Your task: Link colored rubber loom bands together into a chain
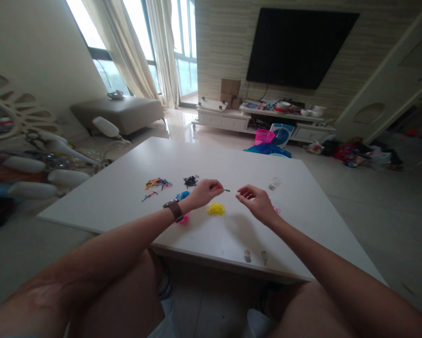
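My left hand [206, 192], with a watch [175, 210] on the wrist, is closed in a pinch above the table. A thin string of small rubber bands [227, 190] sticks out of its fingertips, red at the fingers and black at the looped end. My right hand [255, 199] is to the right of that loop and apart from it, its fingers curved and thumb separate, holding nothing I can see. Nearest below the left hand is a pile of yellow bands [216, 209]. Blue bands [183, 195] and pink bands [183, 219] are partly hidden by the left hand and wrist.
On the white table [253, 169] are mixed-colour bands [158, 183], a short band chain [149, 196], black bands [190, 181] and a clear container [275, 183]. Pink bands [276, 210] show behind the right wrist. Two small flat figures [247, 256] lie near the front edge.
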A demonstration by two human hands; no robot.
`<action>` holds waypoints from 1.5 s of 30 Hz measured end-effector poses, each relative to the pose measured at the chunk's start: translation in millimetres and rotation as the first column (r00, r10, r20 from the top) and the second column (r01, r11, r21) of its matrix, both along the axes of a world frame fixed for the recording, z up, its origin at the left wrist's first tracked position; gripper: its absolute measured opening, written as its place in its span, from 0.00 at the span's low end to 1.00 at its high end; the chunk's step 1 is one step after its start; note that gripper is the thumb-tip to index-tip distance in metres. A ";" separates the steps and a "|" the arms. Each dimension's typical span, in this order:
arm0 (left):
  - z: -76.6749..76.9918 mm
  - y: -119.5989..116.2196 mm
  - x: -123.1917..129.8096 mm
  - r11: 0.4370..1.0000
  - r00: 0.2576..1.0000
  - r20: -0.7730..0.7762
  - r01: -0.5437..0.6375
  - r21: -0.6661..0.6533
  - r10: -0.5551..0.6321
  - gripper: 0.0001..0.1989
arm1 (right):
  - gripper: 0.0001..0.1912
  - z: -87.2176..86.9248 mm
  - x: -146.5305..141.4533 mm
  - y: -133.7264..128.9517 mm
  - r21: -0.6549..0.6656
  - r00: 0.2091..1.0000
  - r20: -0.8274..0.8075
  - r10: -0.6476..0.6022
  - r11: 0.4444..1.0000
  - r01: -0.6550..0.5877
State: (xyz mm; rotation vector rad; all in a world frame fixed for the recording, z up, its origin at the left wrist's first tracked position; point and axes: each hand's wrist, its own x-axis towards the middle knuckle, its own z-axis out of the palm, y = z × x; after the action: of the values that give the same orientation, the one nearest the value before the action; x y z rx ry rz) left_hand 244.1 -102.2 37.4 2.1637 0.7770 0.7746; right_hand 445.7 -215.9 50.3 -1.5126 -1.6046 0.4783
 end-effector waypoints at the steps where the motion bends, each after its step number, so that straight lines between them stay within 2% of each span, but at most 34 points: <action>1: -1.5 11.7 -5.4 0.998 0.997 -0.028 -0.065 0.009 0.065 0.14 | 0.08 1.1 3.3 0.4 0.004 1.000 0.006 -0.019 1.000 0.019; 4: -10.3 53.5 -28.1 0.954 0.946 -0.126 -0.299 0.024 0.300 0.12 | 0.09 2.5 13.7 0.9 0.000 0.998 0.028 -0.055 0.998 0.055; 7: -23.6 86.3 -49.2 0.895 0.861 -0.246 -0.437 0.088 0.445 0.11 | 0.08 0.4 17.7 -1.0 -0.017 0.997 0.065 -0.045 0.999 0.047; 10: -35.1 101.7 -59.0 0.874 0.811 -0.330 -0.471 0.118 0.482 0.11 | 0.07 -3.0 16.7 -3.4 -0.032 0.994 0.106 -0.010 0.999 0.014; 13: -40.5 106.0 -58.8 0.865 0.801 -0.347 -0.496 0.074 0.489 0.11 | 0.07 -6.1 16.3 -4.1 -0.035 0.991 0.136 0.010 0.999 -0.006; 15: -40.4 105.4 -56.2 0.858 0.828 -0.295 -0.511 -0.049 0.476 0.11 | 0.07 -8.0 17.4 -3.4 -0.035 0.988 0.154 0.017 0.999 -0.012; 16: -39.6 104.0 -54.7 0.846 0.850 -0.247 -0.509 -0.159 0.465 0.11 | 0.06 -8.8 18.2 -2.8 -0.034 0.986 0.165 0.021 0.999 -0.016; 18: -36.3 98.6 -51.6 0.773 0.894 -0.120 -0.436 -0.461 0.432 0.11 | 0.06 -10.5 19.6 -1.5 -0.031 0.982 0.187 0.036 0.999 -0.031; 20: -31.3 89.7 -48.4 0.639 0.925 0.022 -0.244 -0.730 0.379 0.10 | 0.05 -11.9 20.1 -0.5 -0.028 0.977 0.206 0.059 0.998 -0.055; 22: -25.1 78.0 -44.8 0.518 0.941 0.144 -0.038 -0.854 0.307 0.12 | 0.05 -13.0 19.2 0.0 -0.030 0.974 0.212 0.083 0.997 -0.078; 25: -15.6 57.3 -36.8 0.433 0.949 0.262 0.164 -0.886 0.177 0.17 | 0.05 -13.7 15.3 -0.1 -0.030 0.971 0.207 0.119 0.993 -0.115; 28: -9.9 36.5 -25.3 0.399 0.933 0.357 0.311 -0.863 0.044 0.20 | 0.05 -13.3 10.2 -0.6 -0.018 0.964 0.208 0.164 0.986 -0.164; 31: -9.3 18.0 -13.0 0.378 0.911 0.412 0.387 -0.841 -0.015 0.19 | 0.05 -12.0 6.0 -1.0 0.006 0.952 0.224 0.206 0.977 -0.213; 36: -8.4 -7.0 0.4 0.297 0.903 0.426 0.425 -0.855 -0.064 0.16 | 0.04 -9.2 2.4 -2.4 0.055 0.934 0.258 0.249 0.961 -0.271; 38: -6.2 -13.7 2.5 0.280 0.906 0.417 0.420 -0.863 -0.076 0.14 | 0.03 -8.2 2.2 -3.2 0.064 0.930 0.267 0.254 0.958 -0.280; 45: -4.2 -20.7 5.5 0.297 0.905 0.407 0.424 -0.856 -0.121 0.10 | 0.05 -8.6 1.3 -4.6 0.044 0.928 0.243 0.280 0.953 -0.299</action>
State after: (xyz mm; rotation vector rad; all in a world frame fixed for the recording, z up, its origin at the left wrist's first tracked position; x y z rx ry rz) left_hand 249.7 -122.9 33.2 1.0054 0.4600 0.2504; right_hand 447.0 -220.4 41.7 -1.3139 -2.0252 0.4007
